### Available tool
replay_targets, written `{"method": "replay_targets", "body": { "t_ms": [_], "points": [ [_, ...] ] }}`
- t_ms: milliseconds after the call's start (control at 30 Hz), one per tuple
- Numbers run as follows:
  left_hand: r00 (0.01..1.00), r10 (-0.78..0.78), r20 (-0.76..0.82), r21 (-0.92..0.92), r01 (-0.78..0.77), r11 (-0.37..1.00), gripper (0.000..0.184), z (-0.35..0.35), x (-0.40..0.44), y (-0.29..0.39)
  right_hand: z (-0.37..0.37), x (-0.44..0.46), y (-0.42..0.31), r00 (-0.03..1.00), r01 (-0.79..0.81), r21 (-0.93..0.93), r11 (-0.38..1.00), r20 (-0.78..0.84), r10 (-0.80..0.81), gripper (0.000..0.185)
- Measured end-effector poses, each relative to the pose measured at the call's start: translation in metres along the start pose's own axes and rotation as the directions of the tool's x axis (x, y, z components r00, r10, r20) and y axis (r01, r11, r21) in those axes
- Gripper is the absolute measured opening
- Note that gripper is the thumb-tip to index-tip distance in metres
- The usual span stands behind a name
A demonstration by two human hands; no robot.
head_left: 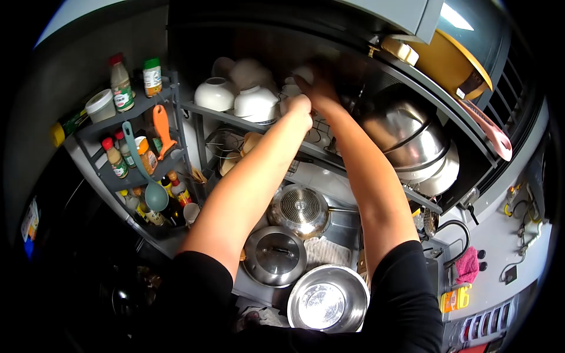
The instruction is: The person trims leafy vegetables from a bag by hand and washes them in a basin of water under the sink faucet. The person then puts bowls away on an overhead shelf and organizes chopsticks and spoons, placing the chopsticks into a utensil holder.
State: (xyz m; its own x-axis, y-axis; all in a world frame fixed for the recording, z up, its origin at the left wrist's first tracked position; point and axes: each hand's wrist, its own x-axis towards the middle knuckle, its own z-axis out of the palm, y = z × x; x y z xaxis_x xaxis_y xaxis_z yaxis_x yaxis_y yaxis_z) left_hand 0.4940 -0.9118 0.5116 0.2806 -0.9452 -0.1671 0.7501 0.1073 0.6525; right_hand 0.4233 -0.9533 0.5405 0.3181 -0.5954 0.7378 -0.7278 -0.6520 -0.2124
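Note:
Both my arms reach up to a dark dish rack. My left hand (pixel 298 106) is at the front of the shelf, right of the upturned white bowls (pixel 256 103); its fingers are mostly hidden. Deeper in the shadow, my right hand (pixel 321 93) reaches toward a whitish bowl (pixel 302 75), and blur and darkness hide its fingertips. Whether either hand grips anything is not clear. Another white bowl (pixel 215 95) stands upside down at the shelf's left end. Large steel bowls (pixel 406 129) lean on the right side of the rack.
A spice shelf (pixel 136 109) with bottles and hanging utensils stands at the left. Below my arms are a steel pan (pixel 300 207), a lidded pot (pixel 275 256) and a steel basin (pixel 327 300). A yellow basin (pixel 453 62) sits on top at the right, above a faucet (pixel 462 226).

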Motion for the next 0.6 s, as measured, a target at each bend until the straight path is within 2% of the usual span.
{"method": "replay_targets", "body": {
  "t_ms": [33, 100, 133, 167, 200, 233, 300, 400, 433, 500, 600],
  "points": [
    [0.996, 0.016, -0.085, 0.016, -0.014, 1.000, 0.021, 0.003, 0.002, -0.002, -0.004, 0.001, 0.001, 1.000, -0.009, 0.030, 0.999, 0.011, 0.009, 0.069],
    [1.000, -0.017, 0.026, 0.243, 0.010, 0.970, 0.034, -0.004, 0.000, 0.002, -0.003, 0.008, 0.011, 1.000, 0.020, 0.026, 0.999, 0.014, -0.021, 0.067],
    [0.996, 0.030, -0.084, 0.210, -0.012, 0.978, 0.027, 0.002, -0.022, 0.006, -0.005, 0.006, 0.011, 1.000, 0.004, 0.052, 0.999, 0.025, -0.005, 0.065],
    [0.995, 0.063, -0.076, 0.320, -0.036, 0.947, 0.023, 0.000, -0.029, 0.010, -0.006, 0.005, 0.012, 0.999, -0.014, 0.076, 0.997, 0.033, 0.011, 0.063],
    [0.993, 0.095, -0.064, 0.425, -0.059, 0.903, 0.020, -0.002, -0.032, 0.014, -0.003, 0.006, 0.019, 0.995, 0.091, 0.024, 0.996, -0.051, -0.089, 0.062],
    [0.991, 0.124, -0.049, 0.526, -0.080, 0.847, 0.019, -0.004, -0.032, 0.016, -0.002, 0.007, 0.021, 0.995, 0.096, -0.004, 0.995, -0.032, -0.096, 0.064],
    [0.990, 0.137, 0.043, 0.541, -0.139, 0.830, 0.031, -0.015, -0.024, 0.013, -0.004, 0.008, 0.019, 0.995, 0.104, -0.054, 0.993, 0.006, -0.103, 0.069],
    [0.993, 0.106, 0.055, 0.609, -0.118, 0.784, 0.037, -0.022, -0.035, 0.021, -0.007, 0.008, 0.007, 0.991, -0.029, 0.034, 0.999, 0.132, 0.024, 0.071],
    [0.994, 0.099, 0.055, 0.614, -0.112, 0.782, 0.034, -0.025, -0.030, 0.020, -0.007, 0.008, 0.002, 0.982, -0.071, 0.059, 0.996, 0.181, 0.060, 0.071],
    [0.995, 0.082, 0.055, 0.623, -0.098, 0.776, 0.030, -0.029, -0.020, 0.015, -0.012, 0.008, -0.001, 0.975, -0.045, 0.088, 0.995, 0.223, 0.024, 0.070],
    [0.983, 0.091, 0.160, 0.829, -0.184, 0.528, 0.034, -0.029, -0.014, 0.010, -0.019, 0.018, 0.001, 0.945, -0.002, 0.138, 0.990, 0.323, -0.043, 0.067]
  ]
}}
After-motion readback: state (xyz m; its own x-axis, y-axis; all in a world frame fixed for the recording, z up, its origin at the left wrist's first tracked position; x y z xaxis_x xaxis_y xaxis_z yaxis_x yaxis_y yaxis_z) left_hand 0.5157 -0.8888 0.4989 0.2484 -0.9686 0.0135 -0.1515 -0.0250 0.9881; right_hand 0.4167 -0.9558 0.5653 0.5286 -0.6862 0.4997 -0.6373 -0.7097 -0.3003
